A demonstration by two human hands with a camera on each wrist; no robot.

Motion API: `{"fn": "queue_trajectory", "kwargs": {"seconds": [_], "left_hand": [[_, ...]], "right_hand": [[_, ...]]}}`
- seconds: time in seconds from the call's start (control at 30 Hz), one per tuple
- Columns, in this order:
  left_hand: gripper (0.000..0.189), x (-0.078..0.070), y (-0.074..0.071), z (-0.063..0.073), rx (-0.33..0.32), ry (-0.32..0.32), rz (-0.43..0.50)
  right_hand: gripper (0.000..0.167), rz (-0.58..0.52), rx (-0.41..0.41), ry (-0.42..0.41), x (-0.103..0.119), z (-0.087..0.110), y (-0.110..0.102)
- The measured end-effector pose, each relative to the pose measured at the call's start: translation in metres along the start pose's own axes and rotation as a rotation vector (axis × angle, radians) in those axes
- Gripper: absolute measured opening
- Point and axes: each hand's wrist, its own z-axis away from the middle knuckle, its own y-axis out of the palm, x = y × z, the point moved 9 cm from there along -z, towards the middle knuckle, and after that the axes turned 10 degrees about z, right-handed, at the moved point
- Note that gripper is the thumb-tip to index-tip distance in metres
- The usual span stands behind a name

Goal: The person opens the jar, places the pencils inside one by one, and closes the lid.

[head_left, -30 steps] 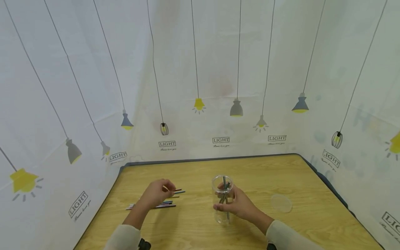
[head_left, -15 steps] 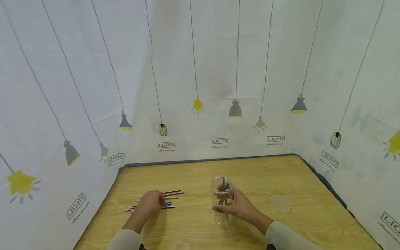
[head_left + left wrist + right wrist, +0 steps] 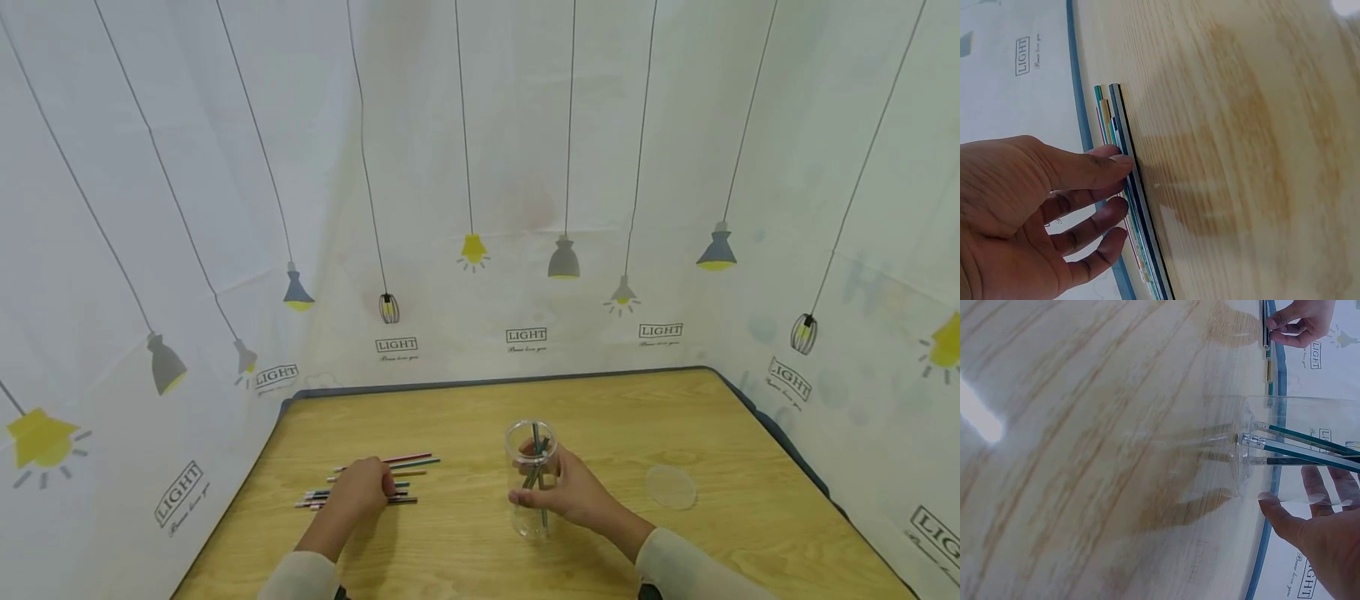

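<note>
In the head view, the left hand reaches over a group of pencils lying roughly side by side on the left part of the counter, its fingers curled down among them. The right hand grips a clear jar from its right side; the jar stands upright, with a few pencils leaning inside. Well to the right, a thin translucent disc lies flat. Behind, the wall is printed with hanging lamps.

In the left wrist view, thumb and forefinger pinch a dark pencil at the group's near edge; the other fingers curl loosely.

In the right wrist view, thumb and fingers wrap the jar, where three pencils cross, metal-banded ends near the base.
</note>
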Motion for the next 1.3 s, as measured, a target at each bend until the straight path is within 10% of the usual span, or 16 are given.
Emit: {"fn": "queue_trajectory", "kwargs": {"seconds": [0.13,0.4,0.53,0.8,1.0,1.3], "left_hand": [[0.020,0.006,0.002,-0.005,0.001,0.007,0.001],[0.029,0.088,0.057,-0.052,-0.003,-0.001,-0.025],[0.030,0.100,0.068,-0.058,-0.003,0.020,-0.002],[0.024,0.081,0.053,-0.047,-0.020,0.060,-0.033],[0.017,0.019,0.013,-0.002,-0.022,0.106,-0.067],[0.017,-0.012,-0.014,0.009,-0.036,0.101,-0.013]], "right_hand": [[0.070,-0.007,-0.004,0.002,0.001,0.000,0.000],[0.071,-0.001,-0.015,0.011,-0.001,0.000,0.001],[0.068,0.001,-0.011,0.007,0.001,0.002,0.002],[0.070,0.024,-0.008,0.005,0.002,0.001,0.001],[0.068,0.029,-0.002,0.011,-0.001,0.001,0.002],[0.072,0.036,-0.004,-0.001,0.002,0.001,0.000]]}}
